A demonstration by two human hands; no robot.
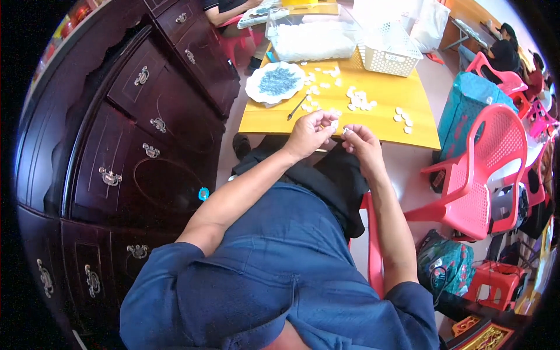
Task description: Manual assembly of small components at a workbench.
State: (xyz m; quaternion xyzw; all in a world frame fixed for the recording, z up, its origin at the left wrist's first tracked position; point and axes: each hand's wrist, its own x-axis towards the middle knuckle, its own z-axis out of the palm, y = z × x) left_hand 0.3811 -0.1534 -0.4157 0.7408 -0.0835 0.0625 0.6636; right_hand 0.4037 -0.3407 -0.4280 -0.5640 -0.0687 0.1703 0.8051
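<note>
Over the near edge of the yellow table (423, 131), both my hands are raised close together. My left hand (312, 134) is closed in a pinch on a small white piece (334, 124). Just to its right, the thumb and fingers of my right hand (363, 143) close on something small and whitish, too small to name. Flat white pieces (359, 100) lie in loose groups on the table beyond my hands. A thin dark tool (296, 108) rests left of them. Beside it stands a white scalloped plate (252, 88) heaped with small dark blue-grey bits (277, 80).
At the table's far side are a transparent bin (315, 42) of white material and a white perforated basket (392, 55). Dark wooden drawers (151, 122) line my left. Pink plastic chairs (490, 151) and a teal bag (469, 108) stand right. Other people sit farther off.
</note>
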